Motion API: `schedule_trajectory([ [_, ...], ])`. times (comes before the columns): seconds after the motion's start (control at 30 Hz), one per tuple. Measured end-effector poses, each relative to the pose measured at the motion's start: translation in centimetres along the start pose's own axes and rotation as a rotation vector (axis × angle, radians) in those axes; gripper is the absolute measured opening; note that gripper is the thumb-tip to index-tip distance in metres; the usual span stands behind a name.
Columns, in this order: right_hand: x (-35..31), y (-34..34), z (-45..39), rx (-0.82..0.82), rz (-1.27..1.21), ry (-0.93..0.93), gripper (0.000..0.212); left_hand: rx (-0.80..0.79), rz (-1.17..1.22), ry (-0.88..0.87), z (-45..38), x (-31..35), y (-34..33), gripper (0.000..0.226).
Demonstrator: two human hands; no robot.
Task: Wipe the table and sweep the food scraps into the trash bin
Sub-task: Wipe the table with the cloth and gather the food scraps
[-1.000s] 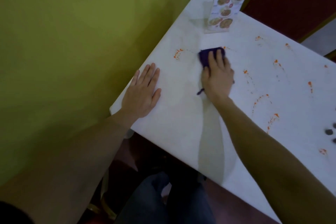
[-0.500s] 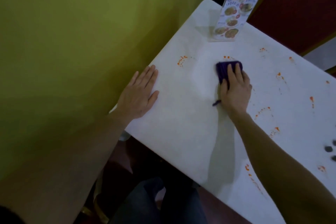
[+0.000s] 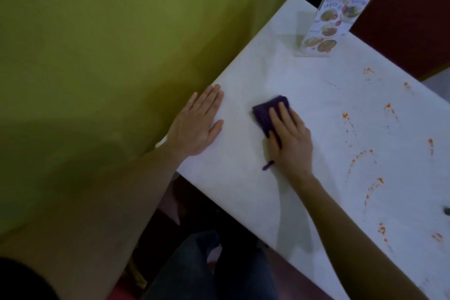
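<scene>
Head camera, looking down at a white table point(image 3: 304, 85) that runs diagonally beside a yellow-green wall point(image 3: 109, 31).

The left hand point(image 3: 197, 126) lies flat on the table's near-left edge, palm down, fingers straight and slightly spread, its grip holding nothing.

The right hand point(image 3: 289, 139) is further in on the table, palm down, pressing a folded purple cloth point(image 3: 265, 112) against the surface. Its fingers lie flat and close together on top of the cloth rather than curled around it. The cloth sticks out beyond the fingertips, and a small purple corner shows by the heel of the hand.

Orange-red food scraps point(image 3: 360, 158) are scattered in specks and curved streaks across the right part of the table, well apart from the cloth.

A clear upright menu stand point(image 3: 326, 24) with pictures of dishes sits at the table's far end.

The person's dark trousers point(image 3: 214, 270) show below the table's edge.
</scene>
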State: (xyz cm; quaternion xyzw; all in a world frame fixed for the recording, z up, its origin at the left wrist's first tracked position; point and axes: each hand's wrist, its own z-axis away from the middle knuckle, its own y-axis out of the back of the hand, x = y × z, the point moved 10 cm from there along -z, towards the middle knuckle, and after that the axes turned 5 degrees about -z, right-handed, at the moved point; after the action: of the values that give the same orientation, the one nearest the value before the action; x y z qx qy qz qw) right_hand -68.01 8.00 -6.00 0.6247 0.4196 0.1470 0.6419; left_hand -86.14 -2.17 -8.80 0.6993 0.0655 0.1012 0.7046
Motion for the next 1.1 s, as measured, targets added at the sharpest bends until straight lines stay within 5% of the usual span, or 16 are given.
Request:
schedule_trajectory([
  [0.23, 6.3, 1.2, -7.1, 0.055, 0.017, -0.280, 0.055, 0.003, 0.000, -0.003, 0.0, 0.0, -0.2, 0.066],
  [0.4, 0.0, -1.0, -9.4, -0.002, 0.021, -0.151, 0.054, 0.001, -0.003, -0.006, 0.1, 0.1, 0.1, 0.067],
  [0.63, -0.8, 0.4, 2.1, -0.005, 0.026, -0.013, 0.049, -0.005, 0.013, -0.008, 0.0, 0.1, 0.0, 0.067],
  [0.93, 6.9, 2.1, -3.2, 0.115, -0.013, -0.436, 0.054, -0.012, 0.002, -0.020, 0.0, 0.1, -0.1, 0.067],
  [1.1, 1.1, 0.7, -2.5, 0.039, 0.027, -0.189, 0.052, -0.013, 0.023, -0.059, -0.4, 0.5, 0.3, 0.066],
])
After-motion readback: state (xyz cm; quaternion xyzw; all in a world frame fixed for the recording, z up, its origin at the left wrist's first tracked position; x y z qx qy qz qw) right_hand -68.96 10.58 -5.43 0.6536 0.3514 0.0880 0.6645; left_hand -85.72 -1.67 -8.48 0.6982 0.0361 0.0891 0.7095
